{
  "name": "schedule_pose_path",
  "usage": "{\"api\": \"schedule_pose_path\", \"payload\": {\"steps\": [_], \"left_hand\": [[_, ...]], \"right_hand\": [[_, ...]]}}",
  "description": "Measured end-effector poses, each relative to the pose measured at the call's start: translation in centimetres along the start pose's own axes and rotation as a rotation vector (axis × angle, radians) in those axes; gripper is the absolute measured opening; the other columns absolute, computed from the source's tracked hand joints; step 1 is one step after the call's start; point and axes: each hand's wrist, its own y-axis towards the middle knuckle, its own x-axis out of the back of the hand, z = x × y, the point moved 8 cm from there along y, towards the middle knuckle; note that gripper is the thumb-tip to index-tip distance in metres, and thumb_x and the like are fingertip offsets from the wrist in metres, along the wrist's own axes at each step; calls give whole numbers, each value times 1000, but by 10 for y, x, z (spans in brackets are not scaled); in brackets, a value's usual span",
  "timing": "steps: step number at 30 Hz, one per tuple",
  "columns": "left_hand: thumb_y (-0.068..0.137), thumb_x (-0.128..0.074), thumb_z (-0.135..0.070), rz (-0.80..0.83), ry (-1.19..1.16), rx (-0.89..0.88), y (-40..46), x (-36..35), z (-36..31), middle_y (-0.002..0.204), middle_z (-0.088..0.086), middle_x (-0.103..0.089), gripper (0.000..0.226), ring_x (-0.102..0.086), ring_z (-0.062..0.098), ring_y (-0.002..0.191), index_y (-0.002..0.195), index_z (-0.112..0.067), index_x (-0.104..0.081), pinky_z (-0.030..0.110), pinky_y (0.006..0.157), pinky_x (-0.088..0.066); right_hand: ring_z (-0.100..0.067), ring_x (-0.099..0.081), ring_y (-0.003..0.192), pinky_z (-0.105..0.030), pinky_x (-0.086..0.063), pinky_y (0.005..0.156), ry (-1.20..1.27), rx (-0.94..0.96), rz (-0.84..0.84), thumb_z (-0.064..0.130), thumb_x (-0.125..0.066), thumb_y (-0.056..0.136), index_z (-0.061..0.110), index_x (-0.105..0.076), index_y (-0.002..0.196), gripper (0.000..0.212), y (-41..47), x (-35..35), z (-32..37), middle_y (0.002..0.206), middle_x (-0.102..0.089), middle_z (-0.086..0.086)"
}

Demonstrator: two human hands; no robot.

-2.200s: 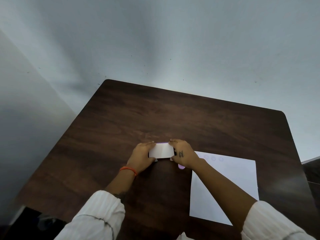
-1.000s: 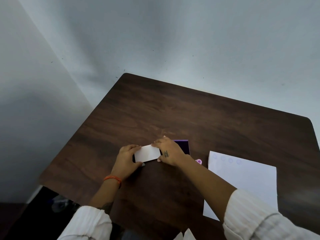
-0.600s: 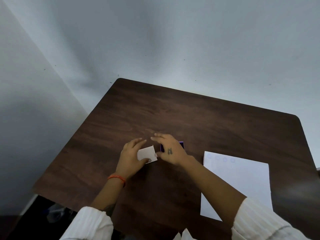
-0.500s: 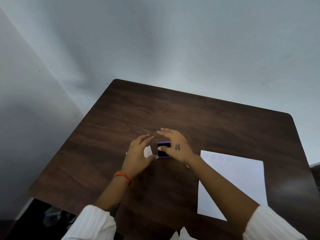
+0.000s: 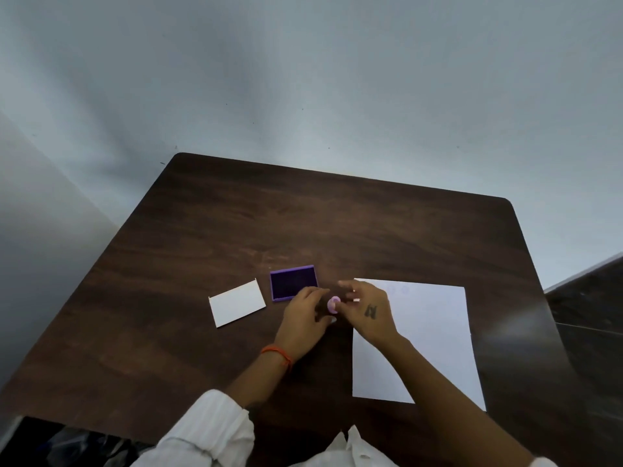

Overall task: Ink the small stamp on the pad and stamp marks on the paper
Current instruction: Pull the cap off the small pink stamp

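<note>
The small pink-and-purple stamp (image 5: pixel 333 304) is held just above the table between my two hands. My left hand (image 5: pixel 305 320) curls around its left side. The thumb and fingers of my right hand (image 5: pixel 369 308) pinch its right side. The purple ink pad (image 5: pixel 292 282) lies uncovered just behind my left hand, its dark ink surface showing. The white paper (image 5: pixel 428 335) lies to the right, partly under my right hand and forearm. Faint round stamp marks (image 5: pixel 404 290) sit along its far edge.
The pad's white lid (image 5: pixel 237 302) lies flat on the dark wooden table (image 5: pixel 303 217), left of the pad. Grey walls stand close behind the table and to its left. The table's right edge is near the paper.
The white lid has come off the ink pad and now lies to its left. Both hands have moved right from the lid and pad and now hold the small stamp.
</note>
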Motion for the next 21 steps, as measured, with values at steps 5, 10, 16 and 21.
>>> {"api": "schedule_pose_path", "payload": {"steps": [5,10,16,21], "left_hand": [[82,-63,-10,-22,12,66,6,-14,6,116,7,-62,31,-56,18,108,113,-16,-59,26,96,-40],[82,-61,-8,-49,31,68,9,-18,8,112,7,-62,26,-56,16,104,108,-16,-60,19,90,-36],[82,-63,-14,-82,-10,14,8,-8,-2,110,5,-63,25,-54,9,98,107,-17,-61,14,85,-38],[80,-67,-18,-74,-163,-42,5,7,-16,106,3,-68,28,-59,8,97,108,-17,-61,17,88,-45]], "right_hand": [[-19,-65,79,-13,-45,69,-65,27,12,36,-58,86,8,-69,92,30,-3,-13,-3,89,-73,-12],[-14,-62,73,-5,-37,65,-73,-5,33,33,-60,86,8,-69,87,27,-1,-18,-9,87,-73,-12],[-16,-64,75,-10,-46,68,40,30,-8,25,-64,84,6,-69,90,20,-1,-3,-1,87,-73,-13],[-23,-67,87,-28,-54,80,214,0,-33,19,-66,82,6,-67,99,21,-3,13,3,96,-72,-13]]}}
